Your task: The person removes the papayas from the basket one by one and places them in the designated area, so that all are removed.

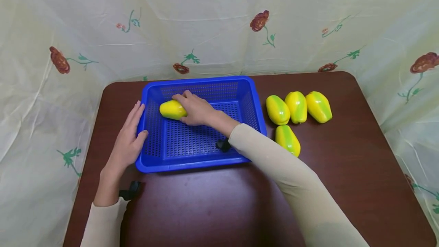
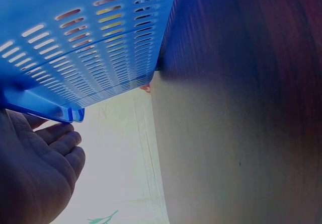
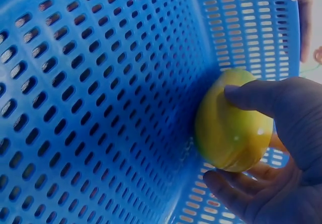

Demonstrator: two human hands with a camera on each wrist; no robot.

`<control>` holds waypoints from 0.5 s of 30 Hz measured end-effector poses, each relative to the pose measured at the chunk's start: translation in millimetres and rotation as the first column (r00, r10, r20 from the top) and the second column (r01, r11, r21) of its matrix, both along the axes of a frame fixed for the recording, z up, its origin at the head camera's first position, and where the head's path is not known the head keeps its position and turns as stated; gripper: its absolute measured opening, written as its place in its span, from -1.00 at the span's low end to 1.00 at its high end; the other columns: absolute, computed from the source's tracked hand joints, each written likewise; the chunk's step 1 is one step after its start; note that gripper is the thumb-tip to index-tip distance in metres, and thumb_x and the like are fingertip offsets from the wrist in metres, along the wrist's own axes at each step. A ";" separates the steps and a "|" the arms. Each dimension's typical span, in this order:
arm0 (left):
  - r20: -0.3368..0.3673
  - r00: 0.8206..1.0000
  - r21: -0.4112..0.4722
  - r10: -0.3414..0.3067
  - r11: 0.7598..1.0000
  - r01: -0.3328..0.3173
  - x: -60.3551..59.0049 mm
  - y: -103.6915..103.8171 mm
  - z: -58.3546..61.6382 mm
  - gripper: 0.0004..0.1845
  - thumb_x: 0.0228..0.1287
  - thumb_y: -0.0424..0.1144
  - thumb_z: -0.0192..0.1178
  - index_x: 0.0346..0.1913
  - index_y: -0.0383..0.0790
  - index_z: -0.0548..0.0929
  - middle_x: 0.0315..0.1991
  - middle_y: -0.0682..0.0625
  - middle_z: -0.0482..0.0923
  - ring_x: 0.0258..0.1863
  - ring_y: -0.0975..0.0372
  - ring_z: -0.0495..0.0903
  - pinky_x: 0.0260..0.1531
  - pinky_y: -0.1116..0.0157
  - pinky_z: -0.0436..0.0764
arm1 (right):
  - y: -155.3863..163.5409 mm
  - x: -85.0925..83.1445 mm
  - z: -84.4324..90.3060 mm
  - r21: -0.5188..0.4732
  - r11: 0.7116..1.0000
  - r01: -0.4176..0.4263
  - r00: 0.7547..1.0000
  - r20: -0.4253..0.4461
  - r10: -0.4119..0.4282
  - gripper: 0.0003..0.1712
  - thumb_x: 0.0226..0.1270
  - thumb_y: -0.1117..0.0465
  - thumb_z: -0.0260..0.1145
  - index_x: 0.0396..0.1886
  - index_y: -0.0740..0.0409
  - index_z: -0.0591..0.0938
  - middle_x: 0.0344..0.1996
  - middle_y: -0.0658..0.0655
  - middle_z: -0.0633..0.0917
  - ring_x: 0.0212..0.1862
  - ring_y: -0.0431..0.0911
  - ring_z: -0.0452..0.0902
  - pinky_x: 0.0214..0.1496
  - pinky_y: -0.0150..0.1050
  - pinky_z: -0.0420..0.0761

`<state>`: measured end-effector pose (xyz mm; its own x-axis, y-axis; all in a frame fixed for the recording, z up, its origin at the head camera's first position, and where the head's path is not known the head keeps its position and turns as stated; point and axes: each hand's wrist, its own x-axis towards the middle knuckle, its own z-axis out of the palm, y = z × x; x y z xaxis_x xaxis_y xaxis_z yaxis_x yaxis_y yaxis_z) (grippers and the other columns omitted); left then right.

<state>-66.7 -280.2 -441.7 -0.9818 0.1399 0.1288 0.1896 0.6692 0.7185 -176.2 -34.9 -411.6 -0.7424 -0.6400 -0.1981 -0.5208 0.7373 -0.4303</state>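
Observation:
A blue plastic basket (image 1: 205, 163) with slotted walls stands on the table. Inside it, toward the left end, my right hand (image 1: 197, 109) grips a glossy yellow-and-green papaya (image 1: 171, 109). The right wrist view shows the thumb on top of this papaya (image 3: 234, 123) and the other fingers curled beneath, close to the basket wall. My left hand (image 1: 128, 144) rests against the basket's left rim, fingers fairly straight along the outside, thumb at the edge. In the left wrist view, that hand (image 2: 40, 168) appears below the rim.
Right of the basket lie several more papayas: three in a row, one of them the middle papaya (image 1: 296, 106), and a nearer papaya (image 1: 287, 139) partly behind my right sleeve. The dark brown table (image 1: 205, 209) meets a flowered curtain (image 1: 219, 26) at the back.

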 end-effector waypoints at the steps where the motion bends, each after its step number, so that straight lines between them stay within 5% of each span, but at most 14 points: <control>1: 0.000 1.000 0.001 0.000 1.000 0.000 0.0 0.2 -0.1 -0.20 0.49 -0.33 -0.04 0.74 0.00 0.05 0.77 -0.06 -0.09 0.72 -0.20 0.03 0.54 -0.45 0.13 | 1.1 0.0 0.2 0.004 1.000 0.004 1.000 -0.002 -0.004 -0.09 0.45 0.03 0.42 0.68 -0.03 0.23 0.42 0.21 0.47 0.28 0.02 0.55 0.24 -0.09 0.68; 10: 0.012 1.000 0.017 0.000 1.000 0.000 0.3 0.4 -1.8 -0.21 0.50 -0.32 -0.04 0.74 0.04 0.05 0.78 -0.03 -0.10 0.73 -0.17 -0.01 0.56 -0.45 0.09 | 14.1 1.2 1.5 -0.026 0.998 0.062 0.998 0.004 -0.062 -0.03 0.39 -0.09 0.46 0.63 0.07 0.22 0.39 0.17 0.56 0.27 0.00 0.63 0.22 -0.02 0.73; 15: 0.007 1.000 0.016 -0.001 1.000 0.000 0.5 -0.3 -1.8 -0.21 0.50 -0.32 -0.04 0.74 0.02 0.05 0.78 -0.04 -0.10 0.73 -0.17 -0.01 0.56 -0.45 0.08 | 25.0 4.8 8.5 -0.057 0.996 0.063 0.998 -0.021 -0.064 -0.21 0.39 -0.11 0.45 0.49 0.01 0.37 0.25 0.11 0.62 0.08 -0.07 0.62 0.06 -0.10 0.73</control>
